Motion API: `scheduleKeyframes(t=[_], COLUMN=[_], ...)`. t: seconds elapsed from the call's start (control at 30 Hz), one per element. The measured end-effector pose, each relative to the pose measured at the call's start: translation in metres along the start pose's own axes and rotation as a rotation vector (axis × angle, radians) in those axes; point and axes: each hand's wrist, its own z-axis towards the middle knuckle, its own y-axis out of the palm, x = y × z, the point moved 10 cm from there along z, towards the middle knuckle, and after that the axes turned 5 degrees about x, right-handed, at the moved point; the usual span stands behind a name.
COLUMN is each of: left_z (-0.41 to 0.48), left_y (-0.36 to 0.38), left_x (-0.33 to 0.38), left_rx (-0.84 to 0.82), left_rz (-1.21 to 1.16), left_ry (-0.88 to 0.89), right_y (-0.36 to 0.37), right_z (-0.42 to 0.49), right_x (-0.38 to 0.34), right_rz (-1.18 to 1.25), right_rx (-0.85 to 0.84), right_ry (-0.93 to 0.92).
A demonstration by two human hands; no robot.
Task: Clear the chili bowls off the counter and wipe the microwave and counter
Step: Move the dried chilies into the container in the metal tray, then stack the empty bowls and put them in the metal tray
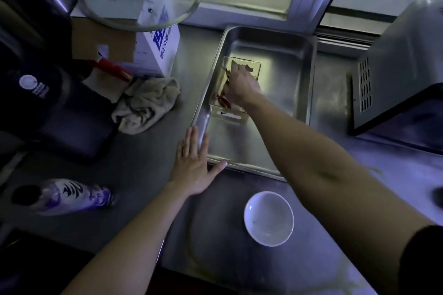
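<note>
Right hand (241,87) deep in clear rectangular plastic box (254,66), grip unclear; left hand (195,165) flat on shallow steel tray (302,60).
I fear the box tips on lifting, spilling red chilies (222,101).

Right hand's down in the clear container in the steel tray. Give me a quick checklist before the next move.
1. Right hand grip inside the clear container: cannot tell, the fingers are hidden.
2. Left hand steadying the steel tray: ok, flat on its near-left corner.
3. White bowl off the counter: not ok, it sits there.
4. Cloth ready for wiping: ok, bunched left of the tray.
5. Microwave wiped: cannot tell.
</note>
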Motion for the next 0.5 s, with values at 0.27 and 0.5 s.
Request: scheduleKeyframes(t=[0.27, 0.5], left_z=[0.003, 0.003], left_y=[0.000, -0.005], left_x=[-0.002, -0.001], left_rx=[-0.043, -0.033], left_rz=[-0.037, -0.036], left_ry=[-0.022, -0.007], right_y=[-0.038, -0.048], right_z=[-0.109, -0.272], right_x=[0.023, 0.068], right_rz=[0.058, -0.081], right_rx=[0.193, 0.213], right_ry=[-0.124, -0.215])
